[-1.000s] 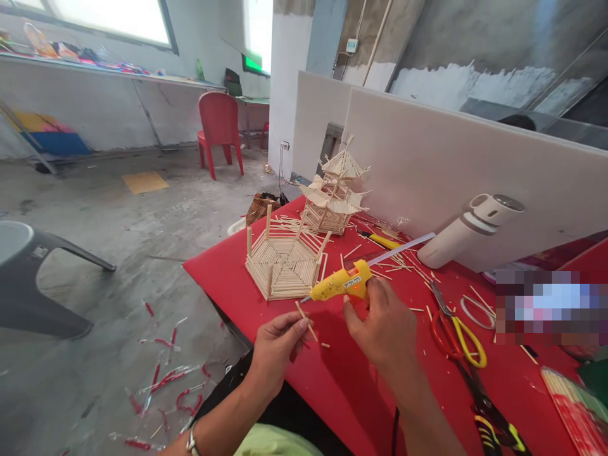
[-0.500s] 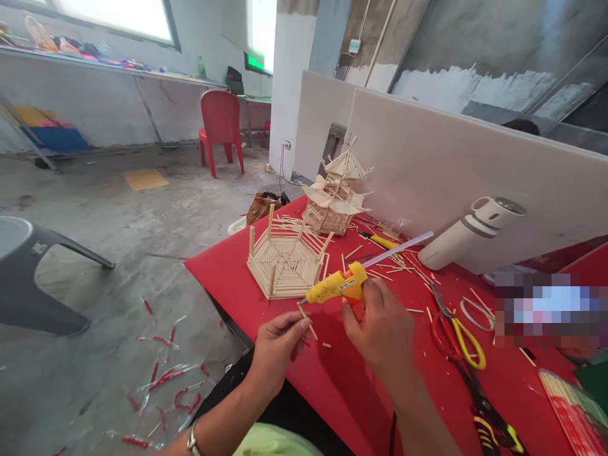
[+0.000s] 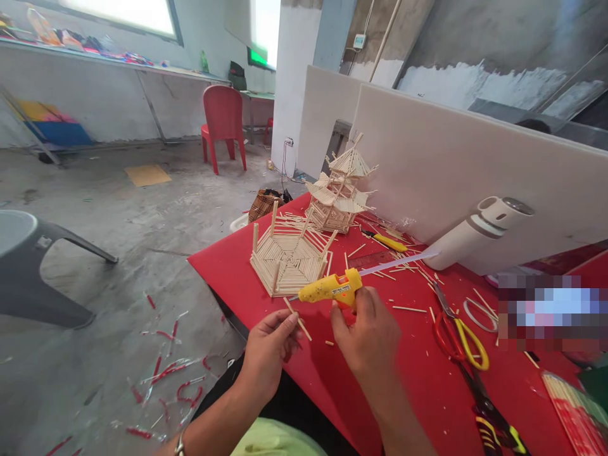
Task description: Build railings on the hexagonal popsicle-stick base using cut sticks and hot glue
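Note:
Between thumb and fingers, my left hand pinches a short thin wooden stick over the table's near edge. My right hand is wrapped round the handle of a yellow hot glue gun. A clear glue stick pokes out of its back. The nozzle points left, close to the upper end of the wooden stick; whether they touch I cannot tell. Just beyond lies a hexagonal stick base with upright posts. Behind it stands a pagoda model built of the same sticks.
On the red table lie red-and-yellow scissors, dark-bladed cutters, a yellow utility knife and loose sticks. A white flask leans by the pale partition. A grey stool and wrapper scraps are at left.
The glue gun and my right hand have shifted left and slightly down. My left hand has moved a little left, still pinching the stick. The view has shifted slightly.

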Action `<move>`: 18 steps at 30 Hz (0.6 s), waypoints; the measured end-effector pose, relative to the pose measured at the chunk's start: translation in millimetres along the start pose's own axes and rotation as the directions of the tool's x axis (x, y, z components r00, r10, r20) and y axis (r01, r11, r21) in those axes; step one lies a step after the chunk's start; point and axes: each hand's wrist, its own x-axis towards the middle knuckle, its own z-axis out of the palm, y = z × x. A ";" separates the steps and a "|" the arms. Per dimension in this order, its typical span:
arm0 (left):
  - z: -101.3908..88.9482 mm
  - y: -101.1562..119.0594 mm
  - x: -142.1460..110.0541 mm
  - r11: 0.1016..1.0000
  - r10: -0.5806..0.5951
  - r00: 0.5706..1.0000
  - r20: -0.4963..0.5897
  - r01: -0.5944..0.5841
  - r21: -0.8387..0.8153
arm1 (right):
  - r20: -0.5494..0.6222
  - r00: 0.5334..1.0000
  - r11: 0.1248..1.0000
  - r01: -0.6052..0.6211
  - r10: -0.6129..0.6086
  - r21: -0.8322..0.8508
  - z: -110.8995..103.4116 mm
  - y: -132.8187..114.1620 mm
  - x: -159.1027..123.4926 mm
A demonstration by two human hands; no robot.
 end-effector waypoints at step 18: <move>-9.3 3.9 8.1 0.980 -0.065 0.997 0.046 0.072 -0.186 | -0.054 0.997 0.983 0.048 -0.058 -0.178 23.5 -25.0 -10.6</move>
